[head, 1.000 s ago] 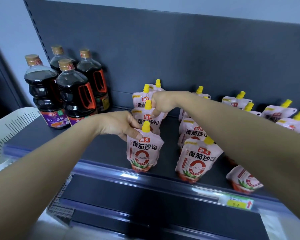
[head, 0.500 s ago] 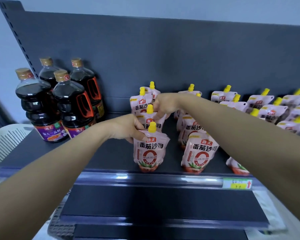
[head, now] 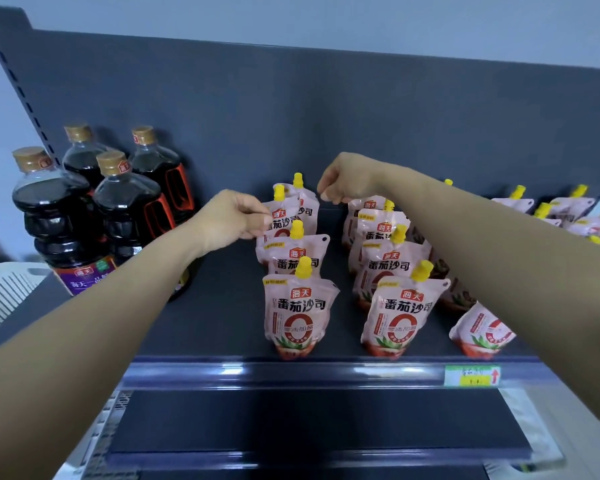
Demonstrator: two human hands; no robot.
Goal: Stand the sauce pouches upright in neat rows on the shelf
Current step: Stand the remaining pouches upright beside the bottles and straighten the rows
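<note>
This is looking like a shop aisle. A dark grey metal display shelf (head: 222, 306) is carrying stock several deep. Identical pink yellow-capped sauce pouches (head: 297, 317) are standing in files from front to back, and large clear plastic bottles of dark sauce with tan caps (head: 125, 209) are sitting beside them. A clear plastic price rail (head: 291, 372) is running along the shelf's front edge, holding a green and yellow price ticket (head: 471, 375). A slotted upright (head: 14, 81) is edging the grey back panel (head: 326, 116).
</note>
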